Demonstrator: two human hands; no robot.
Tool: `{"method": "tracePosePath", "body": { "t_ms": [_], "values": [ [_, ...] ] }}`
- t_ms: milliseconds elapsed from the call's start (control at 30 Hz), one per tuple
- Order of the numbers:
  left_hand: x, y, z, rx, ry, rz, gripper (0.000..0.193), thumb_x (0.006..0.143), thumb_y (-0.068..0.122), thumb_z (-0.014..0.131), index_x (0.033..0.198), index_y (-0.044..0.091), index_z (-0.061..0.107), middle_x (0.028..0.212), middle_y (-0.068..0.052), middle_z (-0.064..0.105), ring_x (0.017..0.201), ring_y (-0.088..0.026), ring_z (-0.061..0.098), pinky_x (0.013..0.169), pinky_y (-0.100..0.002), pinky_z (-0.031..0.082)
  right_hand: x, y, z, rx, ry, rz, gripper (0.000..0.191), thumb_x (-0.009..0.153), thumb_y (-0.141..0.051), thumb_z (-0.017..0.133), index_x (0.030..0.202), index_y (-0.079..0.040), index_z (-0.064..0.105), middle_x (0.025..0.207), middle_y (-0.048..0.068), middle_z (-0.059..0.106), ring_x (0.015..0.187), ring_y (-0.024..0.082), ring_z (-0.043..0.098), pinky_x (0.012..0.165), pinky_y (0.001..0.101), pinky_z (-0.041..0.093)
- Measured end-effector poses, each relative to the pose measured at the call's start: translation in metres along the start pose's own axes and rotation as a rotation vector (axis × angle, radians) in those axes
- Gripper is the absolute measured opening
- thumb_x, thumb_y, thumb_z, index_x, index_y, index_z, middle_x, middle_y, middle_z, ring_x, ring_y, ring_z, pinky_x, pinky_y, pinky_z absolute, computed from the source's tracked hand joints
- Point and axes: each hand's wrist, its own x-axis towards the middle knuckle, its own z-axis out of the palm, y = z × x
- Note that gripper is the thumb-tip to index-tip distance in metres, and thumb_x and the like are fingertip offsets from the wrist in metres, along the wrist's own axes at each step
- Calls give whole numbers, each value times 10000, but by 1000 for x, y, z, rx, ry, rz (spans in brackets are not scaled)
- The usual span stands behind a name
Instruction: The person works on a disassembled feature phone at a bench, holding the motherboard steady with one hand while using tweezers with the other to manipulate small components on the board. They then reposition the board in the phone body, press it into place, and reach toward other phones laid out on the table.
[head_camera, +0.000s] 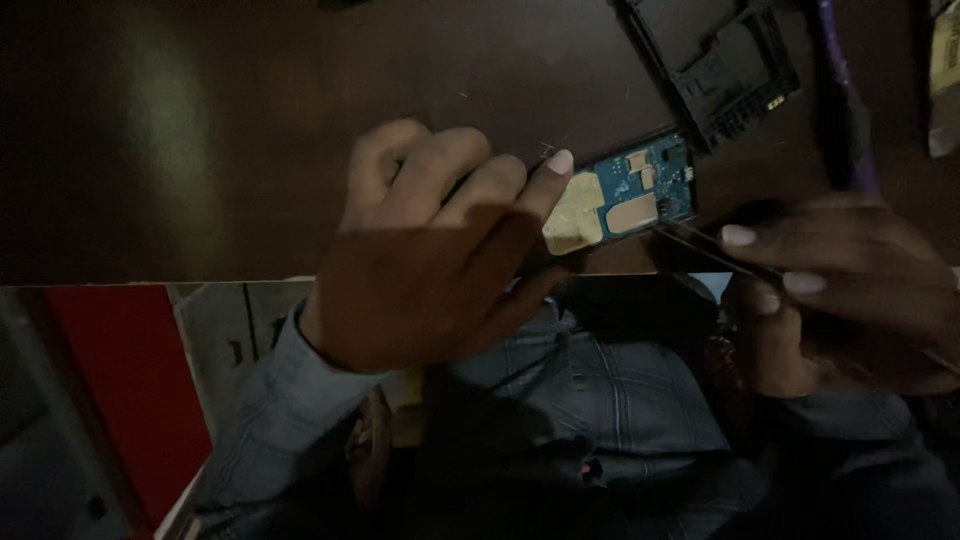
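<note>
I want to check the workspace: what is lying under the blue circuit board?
Under the blue circuit board only the dark brown table shows. The left hand holding it covers its left end, so anything beneath there is hidden.

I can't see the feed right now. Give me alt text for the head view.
The left hand holds a small blue circuit board over a dark wooden table, while the right hand points thin tweezers at its edge. A black plastic phone frame lies on the table beyond.
</note>
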Motion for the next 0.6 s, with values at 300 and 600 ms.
{"method": "tracePosePath", "body": {
  "t_ms": [300, 600],
  "values": [
    [-10, -4, 10, 21, 42, -1, 572, 1028, 436, 786, 1350, -21, 666, 1212, -100, 570, 1182, -275, 544, 992, -518, 416, 16, -8, 23, -217, 142, 10, 391, 942, 47, 641, 1256, -56, 431, 1306, 215, 639, 1083, 284, 712, 915, 417, 572],
    [-12, -7, 15, 47, 114, 24, 490, 1053, 404, 745, 1289, -24, 704, 1150, -84, 579, 1151, -254, 556, 954, -494, 442, 8, -27, 62, -436, 268, 571, 373, 946, 146, 574, 1279, 6, 483, 1270, 255, 639, 1082, 339, 693, 925, 426, 579]
  ]
}}
